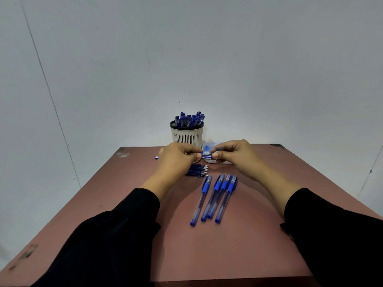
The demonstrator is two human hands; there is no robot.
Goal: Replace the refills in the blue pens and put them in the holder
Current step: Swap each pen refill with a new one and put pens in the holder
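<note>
Well along, by the look of it: holder (187, 135) at twelve o'clock on the counter (238, 245) crowded with blue pens, four pens (214, 198) left at six o'clock, refills (196, 170) bundled uncounted, left hand (178, 160) and right hand (232, 154) both pinching one pen (204, 155) mid-assembly.

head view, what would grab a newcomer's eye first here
Both hands meet over the far middle of the table, the left hand and right hand gripping one blue pen between them. Behind them stands a white slotted holder full of blue pens, and nearer the person four capped pens lie side by side.
</note>
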